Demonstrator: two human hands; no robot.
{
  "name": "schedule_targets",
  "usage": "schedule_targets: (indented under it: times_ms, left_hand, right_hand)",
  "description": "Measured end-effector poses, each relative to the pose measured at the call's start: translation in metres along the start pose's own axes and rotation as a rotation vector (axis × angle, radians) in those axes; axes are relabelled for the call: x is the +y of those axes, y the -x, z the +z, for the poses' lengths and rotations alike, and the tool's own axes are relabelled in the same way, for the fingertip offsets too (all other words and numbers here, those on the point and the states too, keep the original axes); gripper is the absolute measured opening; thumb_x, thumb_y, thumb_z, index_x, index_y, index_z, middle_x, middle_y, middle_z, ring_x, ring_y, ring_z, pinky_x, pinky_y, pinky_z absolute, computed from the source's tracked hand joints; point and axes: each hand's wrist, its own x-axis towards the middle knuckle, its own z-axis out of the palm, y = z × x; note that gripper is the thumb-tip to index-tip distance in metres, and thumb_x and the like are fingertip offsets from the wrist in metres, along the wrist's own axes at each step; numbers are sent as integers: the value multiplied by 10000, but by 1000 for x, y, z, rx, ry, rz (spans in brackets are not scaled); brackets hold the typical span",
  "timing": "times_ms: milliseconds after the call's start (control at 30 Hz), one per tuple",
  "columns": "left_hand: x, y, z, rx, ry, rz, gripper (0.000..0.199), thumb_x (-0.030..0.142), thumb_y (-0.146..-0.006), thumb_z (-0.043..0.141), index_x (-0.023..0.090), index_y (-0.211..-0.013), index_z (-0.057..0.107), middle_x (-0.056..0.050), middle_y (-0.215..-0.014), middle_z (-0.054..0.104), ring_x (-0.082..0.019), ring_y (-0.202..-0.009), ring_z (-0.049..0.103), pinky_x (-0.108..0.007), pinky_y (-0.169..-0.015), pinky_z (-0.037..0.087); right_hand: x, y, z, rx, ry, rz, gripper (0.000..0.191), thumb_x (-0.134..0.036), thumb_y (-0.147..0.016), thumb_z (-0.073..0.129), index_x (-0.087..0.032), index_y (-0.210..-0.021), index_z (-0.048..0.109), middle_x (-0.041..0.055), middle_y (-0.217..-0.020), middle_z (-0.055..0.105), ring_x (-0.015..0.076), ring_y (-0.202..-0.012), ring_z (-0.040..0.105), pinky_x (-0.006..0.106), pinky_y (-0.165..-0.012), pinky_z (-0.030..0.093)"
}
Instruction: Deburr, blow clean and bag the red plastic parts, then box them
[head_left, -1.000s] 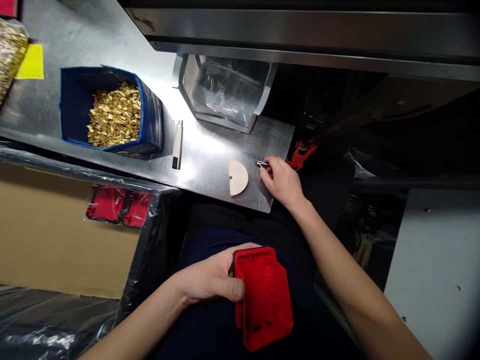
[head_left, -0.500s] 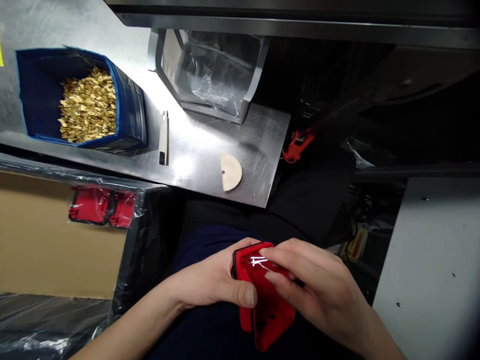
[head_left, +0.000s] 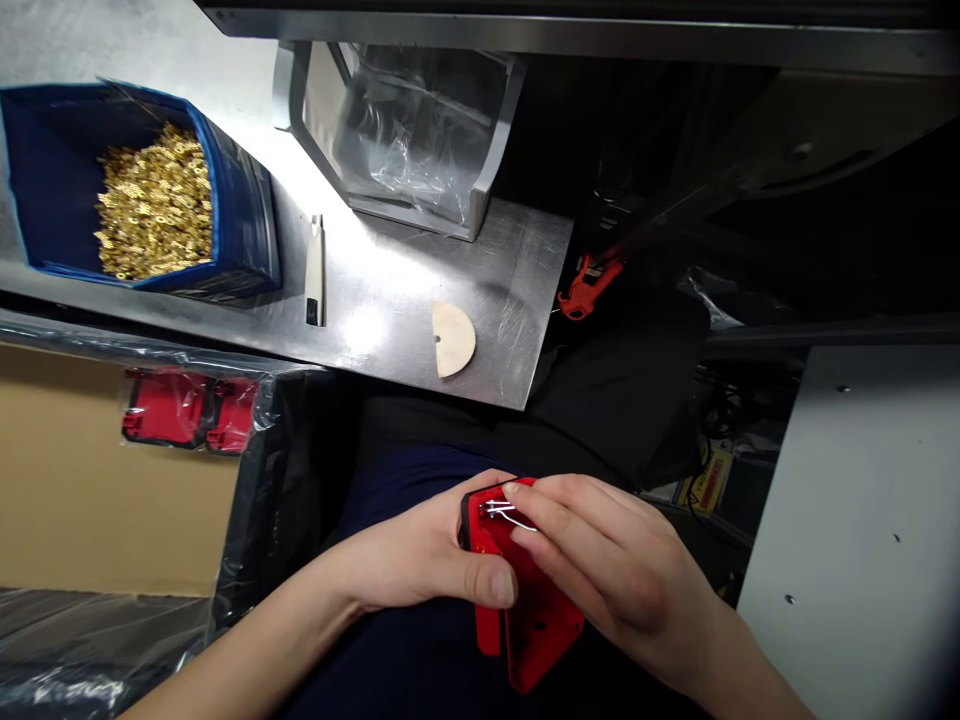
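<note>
My left hand [head_left: 427, 560] grips a red plastic housing with a black rim [head_left: 540, 635] above my lap, its thumb across the near edge. A shiny bent metal wire piece [head_left: 498, 510] sits inside the upper end of the housing. Its far end runs between the thumb and index finger of my right hand [head_left: 630, 565], which pinch it. The right fingers cover part of the housing's inside, so how the wire is seated there cannot be made out.
On the metal table [head_left: 360, 365] are a blue box [head_left: 247, 215] of small brass-coloured parts, a white cutter [head_left: 316, 270], a half-round beige disc [head_left: 454, 340] and a grey bin [head_left: 491, 185] with clear plastic. Orange-handled pliers [head_left: 589, 287] hang beyond the edge. Bagged red parts [head_left: 169, 408] lie on cardboard, left.
My right hand has moved slightly left with the wire piece, farther into the upper end of the housing. The whole view has shifted a little; the left hand keeps its grip.
</note>
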Motion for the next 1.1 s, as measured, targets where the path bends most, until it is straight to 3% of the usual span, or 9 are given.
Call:
schedule_targets:
  times_ms: [333, 467, 533, 700, 800, 933, 1100]
  left_hand:
    - [7, -5, 2, -61, -41, -14, 504, 419, -751, 889, 168, -1100, 626, -27, -1007, 651, -165, -904, 619, -264, -823, 481]
    - [9, -8, 1, -95, -42, 3, 530, 437, -765, 875, 172, -1165, 650, -25, -983, 661, -168, -896, 609, -266, -826, 481]
    - [11, -8, 0, -113, -69, 5, 573, 457, -763, 872, 169, -1203, 644, -29, -986, 655, -177, -905, 597, -280, -833, 481]
    - [8, -4, -5, -61, -50, -33, 669, 470, -735, 892, 170, -1251, 590, -48, -1044, 657, -184, -932, 610, -301, -861, 478]
    - [4, 0, -5, -16, -33, -42, 804, 484, -697, 917, 186, -1331, 524, -80, -1148, 664, -205, -995, 634, -319, -895, 478]
    - [3, 4, -2, 7, -49, 11, 1038, 496, -697, 916, 304, -1516, 308, -86, -1228, 661, -216, -1036, 662, -335, -920, 482]
    - [-1, 11, -5, -47, -45, 100, 1047, 538, -675, 911, 272, -1527, 364, -170, -1368, 622, -299, -1209, 632, -390, -1007, 485]
  right_hand:
    - [3, 4, -2, -162, 43, -20, 292, -177, -1046, 450, -107, -1273, 618, 160, -1153, 720, 276, -1009, 684, 421, -872, 611]
    - [7, 0, -2, -140, -80, 10, 263, -184, -1054, 466, -127, -1236, 647, 132, -1120, 727, 249, -991, 683, 390, -872, 596]
    - [13, -3, -2, -60, -202, 85, 236, -194, -1048, 521, -177, -1229, 671, 83, -1107, 733, 208, -978, 690, 340, -869, 590]
    - [46, -14, 7, 361, -308, 439, 180, -292, -1005, 641, -273, -1159, 732, 16, -1037, 742, 164, -825, 702, 306, -769, 591]
    - [75, -38, 21, 454, -326, 495, 255, -346, -971, 687, -255, -1208, 708, 32, -1070, 751, 187, -885, 717, 317, -798, 598]
    - [107, -95, 40, 459, -87, 384, 281, -325, -957, 704, -242, -1225, 675, 33, -1109, 742, 208, -948, 701, 335, -874, 564]
    - [136, -155, 61, 394, 290, 304, 189, -324, -971, 680, -217, -1126, 666, 84, -1116, 687, 291, -1076, 622, 385, -896, 520]
